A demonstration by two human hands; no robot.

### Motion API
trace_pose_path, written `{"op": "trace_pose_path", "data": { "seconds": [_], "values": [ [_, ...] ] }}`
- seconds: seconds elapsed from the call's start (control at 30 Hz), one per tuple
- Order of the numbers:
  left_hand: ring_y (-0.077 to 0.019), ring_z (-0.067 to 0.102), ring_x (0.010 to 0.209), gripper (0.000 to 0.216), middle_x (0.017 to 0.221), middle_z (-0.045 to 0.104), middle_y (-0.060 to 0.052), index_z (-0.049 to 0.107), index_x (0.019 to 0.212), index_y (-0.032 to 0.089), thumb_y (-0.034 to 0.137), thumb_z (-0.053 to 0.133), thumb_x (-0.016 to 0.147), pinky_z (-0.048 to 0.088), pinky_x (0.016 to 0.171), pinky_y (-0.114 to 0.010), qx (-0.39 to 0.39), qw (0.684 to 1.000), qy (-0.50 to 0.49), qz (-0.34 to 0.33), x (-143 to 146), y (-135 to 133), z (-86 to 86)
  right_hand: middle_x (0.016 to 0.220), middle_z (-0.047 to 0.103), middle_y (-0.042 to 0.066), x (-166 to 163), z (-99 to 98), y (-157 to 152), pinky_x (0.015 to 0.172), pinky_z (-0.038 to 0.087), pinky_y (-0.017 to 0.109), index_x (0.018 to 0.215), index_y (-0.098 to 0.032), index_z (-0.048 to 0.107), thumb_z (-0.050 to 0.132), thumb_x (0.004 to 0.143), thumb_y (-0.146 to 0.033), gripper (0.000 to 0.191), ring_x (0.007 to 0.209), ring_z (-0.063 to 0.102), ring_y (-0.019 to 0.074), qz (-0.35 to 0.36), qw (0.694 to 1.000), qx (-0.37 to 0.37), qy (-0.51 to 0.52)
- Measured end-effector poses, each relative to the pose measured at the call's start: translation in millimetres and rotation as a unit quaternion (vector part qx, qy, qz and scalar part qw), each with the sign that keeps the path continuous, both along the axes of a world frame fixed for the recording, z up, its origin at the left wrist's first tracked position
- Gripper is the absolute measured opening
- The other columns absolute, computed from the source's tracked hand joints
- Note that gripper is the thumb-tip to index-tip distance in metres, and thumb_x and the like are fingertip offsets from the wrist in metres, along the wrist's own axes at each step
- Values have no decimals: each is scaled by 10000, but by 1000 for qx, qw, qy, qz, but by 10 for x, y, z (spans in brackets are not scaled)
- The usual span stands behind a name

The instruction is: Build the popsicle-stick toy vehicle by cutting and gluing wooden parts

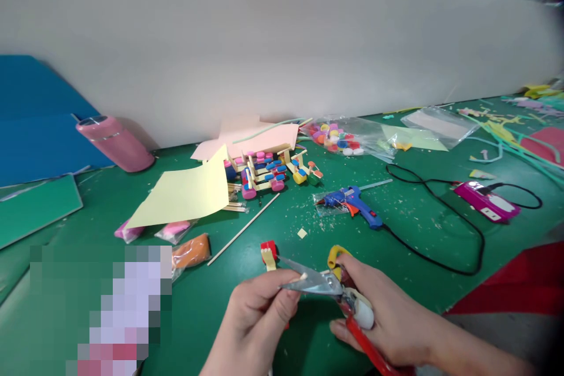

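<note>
My left hand (258, 317) is closed in a pinch at the front middle. A pale thin stick (304, 276) pokes up from its fingertips, between the open blades of the scissors (317, 283). My right hand (390, 308) is wrapped around the scissors, which have a yellow loop and a red part at the handles. A white rounded piece (363, 312) shows beside that grip; whether it belongs to the scissors I cannot tell. Just beyond my left fingers is a red piece (268, 249) with a cream strip, its lower part hidden by the hand.
A blue glue gun (352, 200) lies behind my hands, its black cord running right near a purple power strip (487, 201). Small colourful assemblies (264, 173), a yellow sheet (185, 194), a wooden stick (244, 228), an orange packet (191, 251) and a pink bottle (115, 144) stand leftward.
</note>
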State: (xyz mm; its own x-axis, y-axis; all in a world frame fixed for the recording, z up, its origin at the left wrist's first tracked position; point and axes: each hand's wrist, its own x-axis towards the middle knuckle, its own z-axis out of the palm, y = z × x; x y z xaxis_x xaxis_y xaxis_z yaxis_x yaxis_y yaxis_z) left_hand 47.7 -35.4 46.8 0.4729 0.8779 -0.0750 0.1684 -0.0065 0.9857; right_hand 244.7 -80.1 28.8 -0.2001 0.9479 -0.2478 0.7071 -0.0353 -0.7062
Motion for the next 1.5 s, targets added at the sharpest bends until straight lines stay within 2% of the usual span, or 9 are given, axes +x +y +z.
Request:
{"op": "trace_pose_path", "data": {
  "seconds": [0.07, 0.13, 0.27, 0.33, 0.5, 0.57, 0.87, 1.3, 1.5],
  "values": [
    [-109, 422, 534, 245, 567, 510, 6, 610, 668, 162, 286, 479, 833, 356, 492, -208, -38, 999, -10, -24, -14, 23, 31, 723, 522, -24, 0, -12, -9, 520, 356, 239, 830, -221, 390, 604, 699, -337, 276, 591, 451, 137, 6, 1000, 2, 8],
    [-110, 421, 548, 271, 577, 513, 3, 590, 611, 160, 287, 488, 828, 353, 504, -210, -32, 999, -4, -27, 0, 24, 43, 661, 499, -44, -13, -53, -24, 477, 322, 224, 800, -223, 386, 557, 733, -289, 195, 538, 433, 120, 6, 1000, 1, 30],
    [-111, 431, 545, 193, 591, 536, 5, 616, 649, 163, 257, 531, 794, 369, 520, -210, 27, 999, 7, 36, 71, -20, -8, 601, 444, -58, -50, -138, -34, 443, 272, 218, 722, -216, 381, 533, 735, -218, 152, 497, 389, 101, -3, 998, 2, 66],
    [-108, 421, 531, 155, 566, 517, 12, 645, 702, 160, 268, 559, 774, 360, 511, -209, 24, 997, -3, 69, 97, -44, -49, 600, 445, -56, -45, -152, -16, 452, 281, 219, 716, -212, 388, 536, 747, -226, 152, 502, 385, 101, -5, 997, 2, 78],
    [-90, 338, 487, 304, 492, 393, 37, 668, 794, 135, 412, 543, 785, 266, 449, -208, -143, 983, -74, 93, 123, -60, -86, 663, 426, -49, 82, -113, 37, 507, 363, 216, 770, -220, 358, 490, 832, -325, 179, 546, 398, 101, -86, 986, 31, 137],
    [-86, 328, 485, 325, 497, 381, 40, 667, 814, 130, 432, 553, 775, 252, 447, -211, -166, 977, -103, 87, 132, -57, -83, 677, 418, -52, 143, -78, 31, 511, 368, 217, 793, -229, 342, 493, 837, -349, 198, 547, 397, 100, -92, 986, 30, 134],
    [-102, 354, 541, 261, 567, 432, 26, 652, 844, 164, 390, 525, 813, 295, 494, -218, -67, 995, -50, 56, 33, -65, -191, 757, 517, -26, 180, 42, -63, 505, 325, 245, 835, -245, 348, 664, 669, -387, 384, 592, 425, 142, -14, 999, 24, -45],
    [-113, 474, 594, 227, 637, 552, 9, 573, 650, 184, 251, 479, 846, 358, 559, -199, 56, 998, -6, -15, -61, -35, -189, 729, 515, -36, 157, 75, -65, 502, 282, 249, 761, -245, 361, 656, 649, -430, 365, 572, 394, 138, 17, 997, 16, -71],
    [-97, 452, 546, 228, 604, 530, 24, 580, 669, 185, 254, 464, 854, 355, 521, -180, 58, 998, -20, -24, -68, -18, -160, 717, 525, -36, 158, 61, -64, 491, 274, 244, 766, -242, 374, 657, 647, -452, 372, 553, 385, 129, 34, 997, 5, -62]
  ]
}}
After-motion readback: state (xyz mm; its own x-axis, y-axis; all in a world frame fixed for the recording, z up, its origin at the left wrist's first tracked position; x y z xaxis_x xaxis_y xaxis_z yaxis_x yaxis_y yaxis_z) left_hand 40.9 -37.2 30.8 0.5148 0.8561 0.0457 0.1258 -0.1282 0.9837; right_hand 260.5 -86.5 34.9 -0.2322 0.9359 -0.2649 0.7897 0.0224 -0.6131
